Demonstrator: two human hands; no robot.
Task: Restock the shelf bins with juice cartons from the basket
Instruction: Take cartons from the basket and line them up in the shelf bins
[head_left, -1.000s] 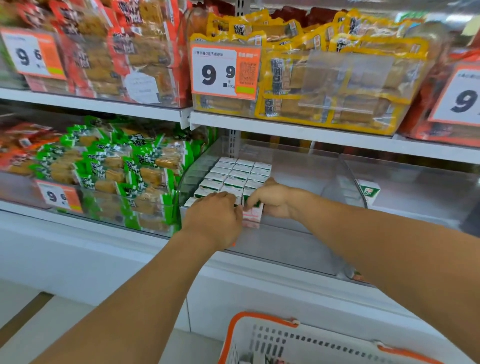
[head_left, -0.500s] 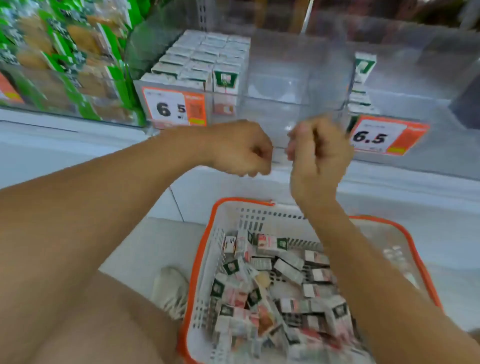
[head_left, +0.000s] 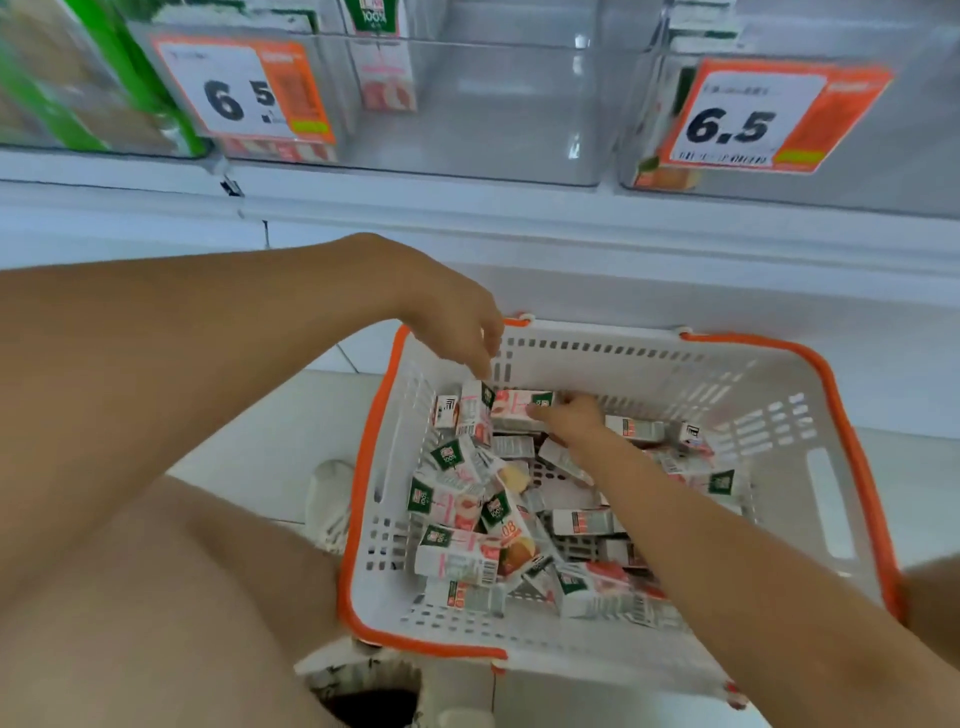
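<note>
My right hand (head_left: 569, 415) gripped a sideways-lying carton (head_left: 519, 404) in the basket (head_left: 857, 457); left hand (head_left: 462, 322), fingers loose, hovered above an upright carton (head_left: 475, 413).

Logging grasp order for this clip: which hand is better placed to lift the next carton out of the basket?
Right. The right hand already has its fingers on the pink carton lying at the far side of the basket. The left hand hovers above an upright carton, fingers pointing down, no grip visible.
</note>
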